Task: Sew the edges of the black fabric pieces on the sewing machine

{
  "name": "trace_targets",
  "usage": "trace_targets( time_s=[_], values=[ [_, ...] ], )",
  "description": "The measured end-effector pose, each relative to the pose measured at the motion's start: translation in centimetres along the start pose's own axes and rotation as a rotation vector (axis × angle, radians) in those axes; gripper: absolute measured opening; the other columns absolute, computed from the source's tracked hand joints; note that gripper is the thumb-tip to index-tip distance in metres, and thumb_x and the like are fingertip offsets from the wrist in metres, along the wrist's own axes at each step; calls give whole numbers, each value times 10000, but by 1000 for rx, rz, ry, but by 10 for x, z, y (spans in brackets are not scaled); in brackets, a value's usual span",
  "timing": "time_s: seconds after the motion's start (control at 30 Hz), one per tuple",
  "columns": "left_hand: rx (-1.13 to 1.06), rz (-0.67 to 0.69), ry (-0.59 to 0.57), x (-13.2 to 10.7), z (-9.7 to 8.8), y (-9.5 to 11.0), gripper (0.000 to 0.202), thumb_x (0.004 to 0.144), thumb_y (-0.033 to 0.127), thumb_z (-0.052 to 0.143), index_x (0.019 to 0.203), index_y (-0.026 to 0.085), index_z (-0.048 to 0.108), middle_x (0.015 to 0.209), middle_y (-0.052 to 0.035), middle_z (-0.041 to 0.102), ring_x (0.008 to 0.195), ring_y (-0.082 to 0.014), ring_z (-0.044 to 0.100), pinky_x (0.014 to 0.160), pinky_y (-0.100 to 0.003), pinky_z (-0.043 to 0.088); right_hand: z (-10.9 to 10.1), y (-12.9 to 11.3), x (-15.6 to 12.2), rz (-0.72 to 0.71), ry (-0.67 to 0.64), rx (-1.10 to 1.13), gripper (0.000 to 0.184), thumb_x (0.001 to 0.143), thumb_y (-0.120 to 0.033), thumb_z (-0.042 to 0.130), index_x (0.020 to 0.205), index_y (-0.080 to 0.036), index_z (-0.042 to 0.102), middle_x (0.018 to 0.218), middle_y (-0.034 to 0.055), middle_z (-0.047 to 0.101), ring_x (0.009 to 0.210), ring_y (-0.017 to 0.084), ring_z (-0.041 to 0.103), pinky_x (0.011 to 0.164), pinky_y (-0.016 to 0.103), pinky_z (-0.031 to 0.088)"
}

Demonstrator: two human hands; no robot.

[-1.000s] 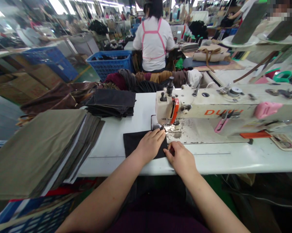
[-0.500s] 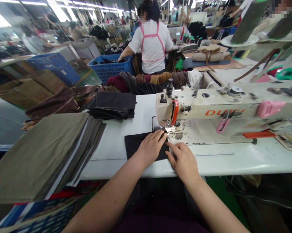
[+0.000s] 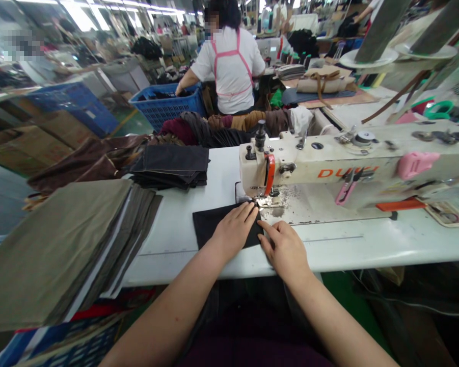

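A folded piece of black fabric [image 3: 208, 224] lies on the white sewing table, its far right corner by the presser foot [image 3: 265, 202] of a sewing machine [image 3: 309, 163]. My left hand [image 3: 235, 224] rests flat on top of the fabric, fingertips close to the foot and fingers stretched out. At the fabric's right edge, my right hand [image 3: 285, 247] touches it with index finger and thumb, which stand apart; its other fingers are bent. The needle and the edge right under the foot are too small to make out.
Left of me lies a tall stack of olive-grey fabric pieces [image 3: 72, 229]; behind it sits a black fabric stack [image 3: 171, 163]. Pink-handled snips [image 3: 346, 188] hang on the machine. Beyond the table, a co-worker [image 3: 233, 71] reaches into a blue basket [image 3: 168, 109].
The whole view has shifted slightly, so the machine and table appear a little further left. Both hands and the black fabric keep nearly the same place at the foot.
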State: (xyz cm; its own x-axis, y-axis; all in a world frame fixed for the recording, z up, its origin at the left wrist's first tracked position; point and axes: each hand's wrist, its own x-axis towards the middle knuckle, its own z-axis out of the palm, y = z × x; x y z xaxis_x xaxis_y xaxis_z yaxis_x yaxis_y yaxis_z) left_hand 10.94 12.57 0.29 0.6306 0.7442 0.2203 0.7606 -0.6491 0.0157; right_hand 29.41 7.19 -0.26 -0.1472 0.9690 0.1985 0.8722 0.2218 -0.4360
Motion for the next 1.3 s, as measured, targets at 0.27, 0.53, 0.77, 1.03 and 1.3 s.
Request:
trace_targets(
  time_s=[0.27,0.53,0.77,1.03,1.3],
  values=[
    [-99,67,160,-31,0,18,301,1010,167,462,1246,99,636,1289,-133,672,1235,-237,611,1098,-377,492,-1,-3,9,61,-26,-88,436,1003,-407,507,1423,-321,584,916,66,584,859,213,569,805,322,450],
    [-67,50,53,-24,2,6,380,996,127,454,1349,120,593,1409,-116,610,1368,-247,515,1169,-390,423,0,-4,9,39,-13,-139,442,1026,-405,451,1442,-309,564,925,67,578,874,215,561,799,318,428],
    [-100,9,36,-9,9,-9,404,974,109,476,1362,146,583,1448,-101,585,1394,-244,486,1186,-404,398,2,-4,8,47,-4,-195,437,1023,-396,463,1440,-308,561,912,50,564,844,191,536,769,299,392],
    [-158,-22,38,9,10,-25,435,944,77,502,1367,155,568,1461,-110,570,1389,-245,488,1186,-413,388,5,-3,7,24,33,-205,425,1018,-375,463,1419,-290,577,914,50,563,847,186,522,763,296,380],
    [-213,-45,19,21,11,-32,389,961,74,469,1320,163,590,1429,-98,591,1356,-231,510,1184,-407,376,5,-3,8,4,53,-203,422,1016,-360,458,1407,-273,589,896,49,563,828,183,520,774,302,390]
  ],
)
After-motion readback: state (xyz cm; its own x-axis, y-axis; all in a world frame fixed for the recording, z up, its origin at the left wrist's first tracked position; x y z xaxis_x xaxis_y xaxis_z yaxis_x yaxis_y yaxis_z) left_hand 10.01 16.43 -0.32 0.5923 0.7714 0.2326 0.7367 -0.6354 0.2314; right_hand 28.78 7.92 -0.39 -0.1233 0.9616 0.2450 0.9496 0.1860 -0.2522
